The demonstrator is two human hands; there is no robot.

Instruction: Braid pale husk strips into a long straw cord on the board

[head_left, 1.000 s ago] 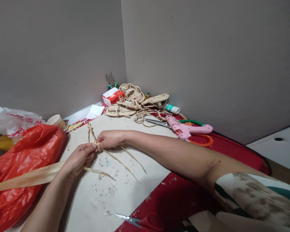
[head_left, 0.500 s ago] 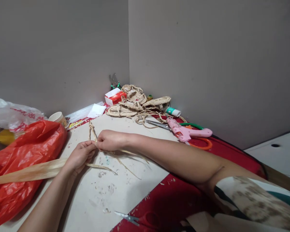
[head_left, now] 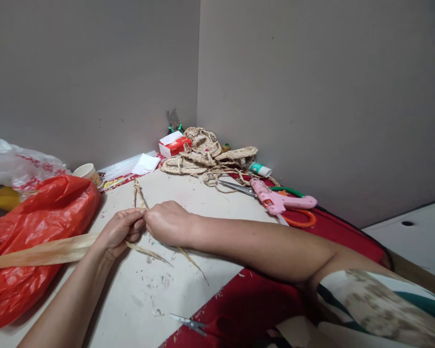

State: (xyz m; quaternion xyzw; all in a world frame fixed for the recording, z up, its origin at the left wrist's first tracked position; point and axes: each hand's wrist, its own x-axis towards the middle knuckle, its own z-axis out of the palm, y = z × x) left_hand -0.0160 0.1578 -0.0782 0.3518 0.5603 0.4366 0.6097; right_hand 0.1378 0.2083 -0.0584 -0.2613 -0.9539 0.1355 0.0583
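Note:
A thin braided cord of dried plant fibre, like corn husk or straw [head_left: 139, 192], runs up from between my two hands on the pale board [head_left: 130, 309]. My left hand [head_left: 122, 228] pinches it between thumb and fingers. Right beside it, my right hand [head_left: 169, 223] is curled closed at the same spot, its fingertips mostly hidden. Loose strands trail below: one strand [head_left: 150, 253] passes under my left hand, another strand [head_left: 194, 266] shows beneath my right wrist. A wide pale husk strip [head_left: 43, 252] lies behind my left forearm.
On the left are a red plastic bag [head_left: 54, 208] and a paper cup [head_left: 87, 173]. Woven straw soles [head_left: 188, 164] pile up at the back corner. To the right lie a pink glue gun [head_left: 275, 198] and large scissors [head_left: 239, 187]. Small scissors [head_left: 188, 323] lie in front.
My right hand has turned and dropped slightly, its back now more toward me. It covers more of the loose strands. My left hand stays about where it was, still pinching.

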